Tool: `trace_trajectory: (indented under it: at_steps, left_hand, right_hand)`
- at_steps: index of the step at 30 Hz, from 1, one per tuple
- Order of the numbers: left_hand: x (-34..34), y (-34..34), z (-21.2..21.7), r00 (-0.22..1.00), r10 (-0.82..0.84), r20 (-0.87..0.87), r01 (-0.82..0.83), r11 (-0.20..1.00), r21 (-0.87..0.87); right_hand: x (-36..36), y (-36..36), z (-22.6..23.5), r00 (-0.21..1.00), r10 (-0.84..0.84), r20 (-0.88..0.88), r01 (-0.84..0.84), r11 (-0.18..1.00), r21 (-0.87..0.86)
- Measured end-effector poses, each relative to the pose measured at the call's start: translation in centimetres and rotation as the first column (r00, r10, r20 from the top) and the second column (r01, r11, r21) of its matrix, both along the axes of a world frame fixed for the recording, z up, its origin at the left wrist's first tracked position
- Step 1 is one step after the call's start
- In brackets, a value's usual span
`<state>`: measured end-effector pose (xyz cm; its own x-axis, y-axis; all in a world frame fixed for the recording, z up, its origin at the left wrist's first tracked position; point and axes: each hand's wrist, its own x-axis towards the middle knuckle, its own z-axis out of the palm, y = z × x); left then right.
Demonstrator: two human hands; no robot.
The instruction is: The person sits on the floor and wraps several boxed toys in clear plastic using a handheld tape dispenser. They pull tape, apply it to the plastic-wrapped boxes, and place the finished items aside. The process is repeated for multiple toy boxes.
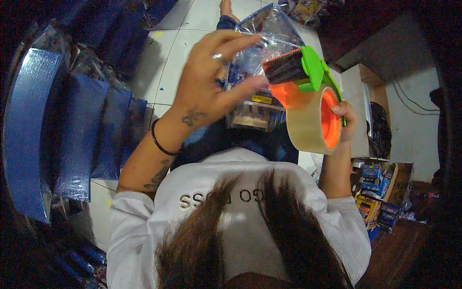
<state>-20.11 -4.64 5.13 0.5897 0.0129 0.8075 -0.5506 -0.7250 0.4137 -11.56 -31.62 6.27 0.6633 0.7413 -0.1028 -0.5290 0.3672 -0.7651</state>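
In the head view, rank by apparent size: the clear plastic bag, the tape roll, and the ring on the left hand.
1. Clear plastic bag, partly hidden by the left hand.
2. Tape roll, nearly as large.
3. Ring, plainly smallest.

On the white tiled floor (180,36) we see a row of shiny blue foil bags (77,139) fanned out along its left side, overlapping one another. Toward the floor's lower right corner stands an open cardboard box (394,185) packed with small colourful boxes (370,192), possibly toy packs; we cannot tell. Beyond it a pale cabinet (353,103) stands against a white wall (414,120), where dark cables (409,98) hang.
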Motion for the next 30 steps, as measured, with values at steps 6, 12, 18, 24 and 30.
trace_trajectory:
  at_steps: [6, 12, 18, 24, 30]
  left_hand:
    - [0.6, -2.2, 4.0, 0.901, -0.405, -0.157, 0.305, 0.846, -0.436]
    - [-0.8, 1.1, 3.2, 0.904, -0.407, -0.132, 0.366, 0.895, -0.257]
    - [-1.9, 0.0, 2.4, 0.418, -0.868, -0.267, 0.115, 0.342, -0.932]
    - [-3.3, -2.3, 3.6, 0.36, -0.856, -0.371, 0.113, 0.434, -0.894]
    - [-3.0, -3.0, 4.0, 0.499, -0.669, -0.551, 0.084, 0.671, -0.737]
  right_hand:
    - [-0.7, -0.1, 0.7, 0.992, -0.123, -0.012, 0.122, 0.99, -0.069]
    - [0.7, -1.5, 1.6, 0.958, -0.053, 0.281, 0.082, 0.992, -0.094]
    - [0.9, -1.7, 4.1, 0.43, 0.015, 0.903, 0.212, 0.97, -0.117]
    - [0.2, -3.3, 5.4, 0.001, 0.125, 0.992, 0.39, 0.913, -0.115]
    - [-0.7, -4.0, 7.8, -0.302, 0.146, 0.942, 0.342, 0.939, -0.036]
